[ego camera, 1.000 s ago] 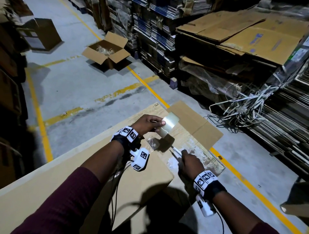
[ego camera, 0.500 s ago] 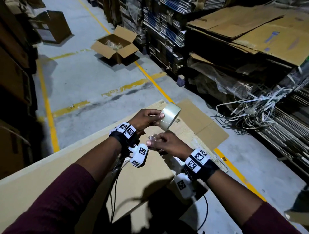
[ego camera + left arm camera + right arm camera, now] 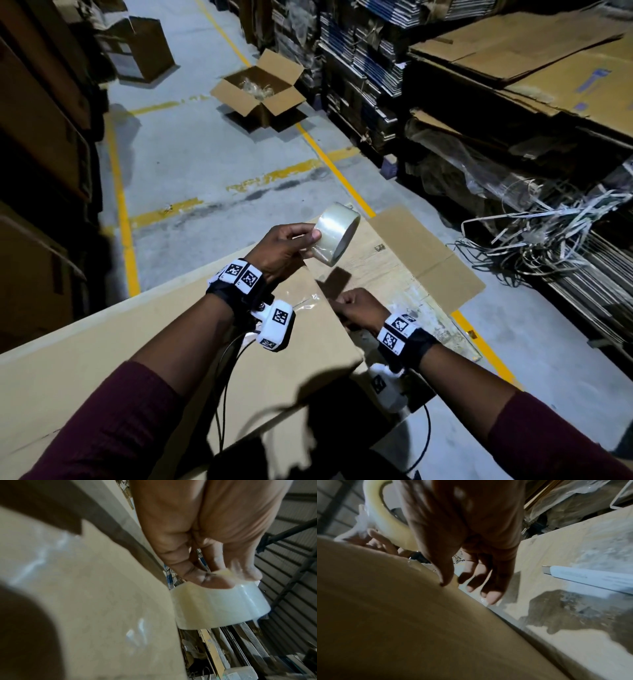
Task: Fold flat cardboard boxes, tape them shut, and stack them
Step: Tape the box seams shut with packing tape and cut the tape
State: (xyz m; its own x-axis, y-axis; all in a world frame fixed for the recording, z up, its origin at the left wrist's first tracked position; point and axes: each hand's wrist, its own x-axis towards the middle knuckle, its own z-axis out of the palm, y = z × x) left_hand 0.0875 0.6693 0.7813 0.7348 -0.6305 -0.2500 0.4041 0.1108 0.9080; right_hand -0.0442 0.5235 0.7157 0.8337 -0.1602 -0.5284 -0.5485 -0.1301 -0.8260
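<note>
Glossy clear tape roll (image 3: 335, 238) over matte cardboard (image 3: 171, 342)

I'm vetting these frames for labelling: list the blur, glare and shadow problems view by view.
Head view: dim, hard shadows on the cardboard box, glare on the tape roll. Left wrist view: left hand and box motion-blurred. Right wrist view: right hand dark and smeared, box surface soft.

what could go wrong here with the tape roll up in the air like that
The left hand grips the tape roll only at its rim, so it might slip. The right hand works at the cardboard box edge; loose tape there may stick crooked. A white cutter lies close by and could nick fingers.
</note>
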